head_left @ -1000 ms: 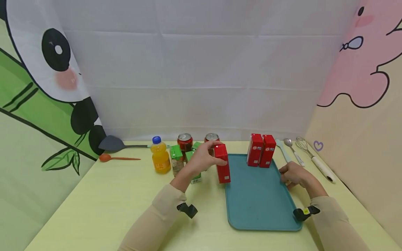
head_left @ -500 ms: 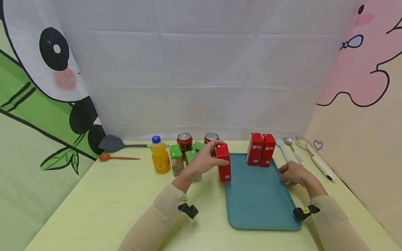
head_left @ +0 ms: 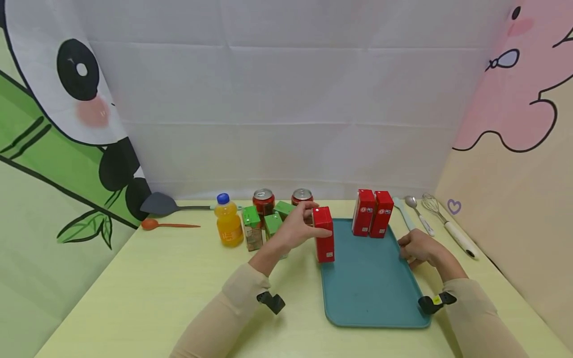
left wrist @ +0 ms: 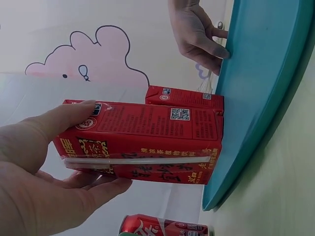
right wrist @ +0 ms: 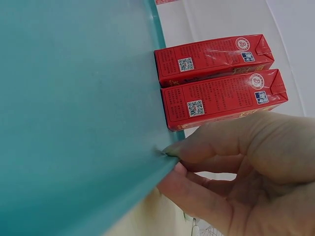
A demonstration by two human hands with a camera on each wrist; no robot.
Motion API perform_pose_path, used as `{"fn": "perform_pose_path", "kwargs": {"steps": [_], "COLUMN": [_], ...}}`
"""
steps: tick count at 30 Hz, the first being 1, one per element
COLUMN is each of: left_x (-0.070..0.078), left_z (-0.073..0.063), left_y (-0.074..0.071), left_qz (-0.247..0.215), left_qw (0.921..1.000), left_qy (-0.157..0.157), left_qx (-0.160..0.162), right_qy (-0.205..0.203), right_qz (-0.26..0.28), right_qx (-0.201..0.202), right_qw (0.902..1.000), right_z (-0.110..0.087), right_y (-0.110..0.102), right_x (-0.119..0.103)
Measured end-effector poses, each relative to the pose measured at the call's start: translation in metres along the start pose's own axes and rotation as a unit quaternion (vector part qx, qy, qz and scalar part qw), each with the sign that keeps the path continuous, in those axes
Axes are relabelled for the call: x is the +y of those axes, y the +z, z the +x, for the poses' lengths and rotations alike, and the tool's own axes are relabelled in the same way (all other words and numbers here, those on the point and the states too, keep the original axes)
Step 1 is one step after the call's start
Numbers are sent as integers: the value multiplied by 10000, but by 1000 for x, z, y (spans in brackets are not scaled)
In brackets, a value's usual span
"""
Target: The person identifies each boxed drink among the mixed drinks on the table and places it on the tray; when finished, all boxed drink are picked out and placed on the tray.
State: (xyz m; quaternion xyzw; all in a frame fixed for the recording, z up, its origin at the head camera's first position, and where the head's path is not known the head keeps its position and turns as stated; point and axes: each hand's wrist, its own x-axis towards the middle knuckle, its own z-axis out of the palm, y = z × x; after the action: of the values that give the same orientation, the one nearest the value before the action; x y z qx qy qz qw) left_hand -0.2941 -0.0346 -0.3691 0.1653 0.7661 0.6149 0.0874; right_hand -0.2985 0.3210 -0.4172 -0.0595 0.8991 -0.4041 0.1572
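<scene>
My left hand [head_left: 297,229] grips a red drink carton [head_left: 324,234] near its top, thumb on one face and fingers on the opposite one. The carton stands upright over the left edge of the teal tray [head_left: 367,293]. A straw in its sleeve runs along the carton's side in the left wrist view. My right hand [head_left: 421,248] pinches the tray's right rim between thumb and fingers, plain in the right wrist view. Two more red cartons, a left one [head_left: 363,213] and a right one [head_left: 381,215], stand side by side at the tray's back.
Left of the tray are several green cartons [head_left: 252,233], two red cans [head_left: 263,203] and an orange juice bottle [head_left: 229,223]. A spatula [head_left: 161,205] and orange spoon [head_left: 152,224] lie further left. Right of the tray lie a whisk [head_left: 452,231], a metal spoon [head_left: 418,215] and a light blue utensil [head_left: 404,215].
My left hand has moved a little to the right with the red carton, bringing it further over the tray's left edge. The right hand stays on the rim.
</scene>
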Motion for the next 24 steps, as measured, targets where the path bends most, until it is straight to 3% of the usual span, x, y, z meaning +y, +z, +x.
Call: {"fn": "perform_pose_path", "kwargs": {"steps": [4,13,20,24], "left_x": [1,-1,-2,-1], "left_z": [-1,0,7,13], "left_y": [3,5,6,11], "left_qz": [138,149,-41,88], "left_qw": [9999,9999,9994,9987], "left_qy": [-88,47,324,504], "left_qx": [50,36,64,82], "right_qy": [-6,-112,-133,-134], "right_qz": [22,7,21,9], "right_qx": [0,5,83,64], "right_qw": [10000,9999,9999,9999], "right_z": [-1,-3,-1,0], "right_y": [0,1,2,1], "right_x": [0,2,3,3]}}
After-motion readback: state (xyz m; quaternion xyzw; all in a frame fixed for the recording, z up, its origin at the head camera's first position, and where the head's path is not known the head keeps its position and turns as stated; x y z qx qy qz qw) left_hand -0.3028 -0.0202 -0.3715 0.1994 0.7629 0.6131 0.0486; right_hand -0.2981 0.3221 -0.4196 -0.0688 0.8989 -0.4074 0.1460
